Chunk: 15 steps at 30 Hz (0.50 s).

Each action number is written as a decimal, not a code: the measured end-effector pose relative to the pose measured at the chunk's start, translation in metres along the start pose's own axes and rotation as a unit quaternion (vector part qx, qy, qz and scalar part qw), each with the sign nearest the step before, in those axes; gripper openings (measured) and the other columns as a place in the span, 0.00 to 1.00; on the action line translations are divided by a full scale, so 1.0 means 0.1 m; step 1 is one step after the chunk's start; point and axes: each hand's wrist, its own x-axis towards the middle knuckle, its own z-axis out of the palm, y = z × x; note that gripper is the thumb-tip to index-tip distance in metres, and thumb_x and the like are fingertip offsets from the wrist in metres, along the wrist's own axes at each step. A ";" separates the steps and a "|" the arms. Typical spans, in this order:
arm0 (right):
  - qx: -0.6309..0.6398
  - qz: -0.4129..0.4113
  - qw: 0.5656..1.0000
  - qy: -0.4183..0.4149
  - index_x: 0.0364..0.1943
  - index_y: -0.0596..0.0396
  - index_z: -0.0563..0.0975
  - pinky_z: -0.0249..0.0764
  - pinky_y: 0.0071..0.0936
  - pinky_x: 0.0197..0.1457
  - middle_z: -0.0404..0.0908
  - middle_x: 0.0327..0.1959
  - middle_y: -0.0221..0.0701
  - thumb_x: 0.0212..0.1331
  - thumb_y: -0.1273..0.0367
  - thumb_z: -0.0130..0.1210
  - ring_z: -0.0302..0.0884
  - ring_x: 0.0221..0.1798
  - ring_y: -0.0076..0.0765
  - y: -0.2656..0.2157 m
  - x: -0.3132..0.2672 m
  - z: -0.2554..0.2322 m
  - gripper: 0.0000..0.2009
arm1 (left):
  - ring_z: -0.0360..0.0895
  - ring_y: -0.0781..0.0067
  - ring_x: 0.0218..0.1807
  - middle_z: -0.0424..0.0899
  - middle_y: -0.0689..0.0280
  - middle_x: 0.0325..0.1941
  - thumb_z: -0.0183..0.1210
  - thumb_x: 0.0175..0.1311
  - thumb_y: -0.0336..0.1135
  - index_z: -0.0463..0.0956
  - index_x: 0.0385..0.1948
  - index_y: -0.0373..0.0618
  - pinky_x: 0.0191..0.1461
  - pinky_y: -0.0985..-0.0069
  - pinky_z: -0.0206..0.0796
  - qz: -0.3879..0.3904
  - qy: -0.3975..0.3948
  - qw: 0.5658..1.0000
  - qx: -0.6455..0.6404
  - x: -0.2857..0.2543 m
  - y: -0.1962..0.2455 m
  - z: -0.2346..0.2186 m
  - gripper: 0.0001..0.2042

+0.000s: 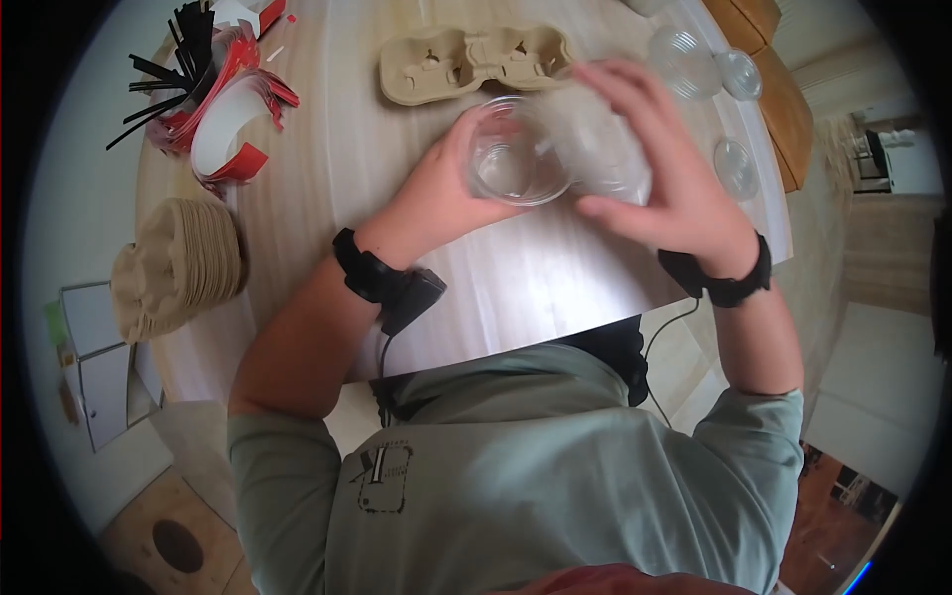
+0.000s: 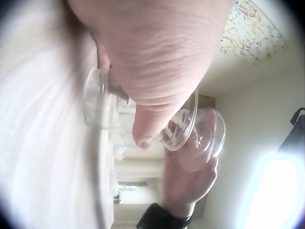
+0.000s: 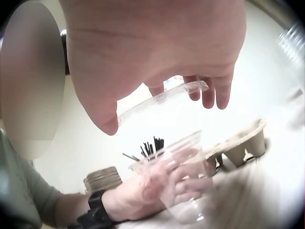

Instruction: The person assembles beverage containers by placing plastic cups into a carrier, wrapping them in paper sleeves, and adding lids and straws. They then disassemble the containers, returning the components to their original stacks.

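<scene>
In the head view my left hand (image 1: 426, 213) grips a clear plastic cup (image 1: 516, 178) around its side, near the middle of the table. The cup's base (image 2: 93, 102) is close over the tabletop in the left wrist view. My right hand (image 1: 689, 183) holds a clear domed lid (image 1: 600, 149) by its edge, fingers on the far side and thumb on the near side. Tilted, the lid overlaps the right side of the cup's mouth in the head view. A gap separates the lid's rim (image 3: 162, 99) from the cup below it in the right wrist view.
A moulded cardboard cup carrier (image 1: 421, 74) sits beyond the cup. Several nested carriers (image 1: 188, 263) stand at the left edge. Black straws (image 1: 188, 59) and red-and-white paper sleeves (image 1: 238, 129) are at the back left. Clear plastic pieces (image 1: 684, 64) and another clear round piece (image 1: 736, 169) lie right.
</scene>
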 end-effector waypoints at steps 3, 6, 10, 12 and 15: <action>-0.012 -0.014 0.999 -0.047 0.73 0.42 0.68 0.71 0.46 0.69 0.66 0.68 0.53 0.50 0.58 0.71 0.70 0.66 0.62 0.00 0.18 0.27 0.41 | 0.76 0.62 0.68 0.78 0.58 0.65 0.79 0.47 0.32 0.63 0.68 0.43 0.70 0.65 0.69 -0.078 -0.007 0.995 -0.069 0.04 0.08 0.01 0.43; -0.019 -0.016 0.996 -0.085 0.72 0.40 0.69 0.72 0.46 0.68 0.65 0.68 0.54 0.50 0.58 0.71 0.70 0.66 0.65 0.04 0.26 0.39 0.40 | 0.77 0.63 0.66 0.79 0.60 0.64 0.79 0.47 0.32 0.66 0.67 0.44 0.69 0.65 0.71 -0.067 -0.014 0.993 -0.091 0.07 0.09 0.02 0.42; -0.039 -0.007 0.992 -0.123 0.72 0.38 0.68 0.71 0.48 0.69 0.66 0.68 0.54 0.48 0.57 0.72 0.69 0.67 0.66 0.06 0.34 0.41 0.42 | 0.78 0.63 0.66 0.79 0.60 0.63 0.79 0.47 0.32 0.67 0.65 0.45 0.68 0.65 0.71 -0.079 -0.028 0.991 -0.107 0.08 0.11 0.00 0.40; -0.080 -0.020 0.989 -0.122 0.72 0.38 0.68 0.69 0.50 0.70 0.66 0.68 0.54 0.47 0.55 0.72 0.67 0.68 0.65 0.03 0.38 0.37 0.42 | 0.78 0.63 0.66 0.80 0.60 0.63 0.79 0.48 0.33 0.68 0.65 0.45 0.68 0.65 0.72 -0.094 -0.034 0.991 -0.084 0.09 0.09 -0.01 0.39; -0.146 -0.061 0.983 -0.095 0.72 0.38 0.70 0.66 0.53 0.71 0.67 0.69 0.52 0.47 0.53 0.71 0.66 0.69 0.63 -0.03 0.45 0.34 0.42 | 0.78 0.63 0.64 0.80 0.60 0.63 0.78 0.49 0.34 0.68 0.64 0.45 0.65 0.65 0.73 -0.048 -0.024 0.993 -0.104 0.09 0.07 0.01 0.38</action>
